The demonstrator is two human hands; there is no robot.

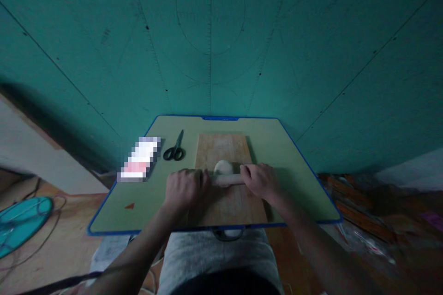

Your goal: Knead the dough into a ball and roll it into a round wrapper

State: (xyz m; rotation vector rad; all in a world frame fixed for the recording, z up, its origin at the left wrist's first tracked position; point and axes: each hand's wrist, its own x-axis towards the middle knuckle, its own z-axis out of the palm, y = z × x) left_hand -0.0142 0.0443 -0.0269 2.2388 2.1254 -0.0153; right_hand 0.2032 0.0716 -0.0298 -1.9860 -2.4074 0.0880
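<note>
My left hand [187, 187] is closed around the left end of a pale rolling pin [226, 179]. Around its right end my right hand [260, 179] is wrapped too. The pin lies crosswise over a small round of whitish dough [224, 167], whose far part shows beyond it; the near part is hidden or flattened under the pin. Beneath them is a wooden board [224, 209], dusted pale at its far end.
The board rests on a light table [294, 161] with a blue edge, against a green wall [221, 78]. To the left are scissors [176, 150], a blurred-out bright rectangular item [140, 160] and a small orange scrap [129, 206]. A turquoise round object [26, 223] is on the floor.
</note>
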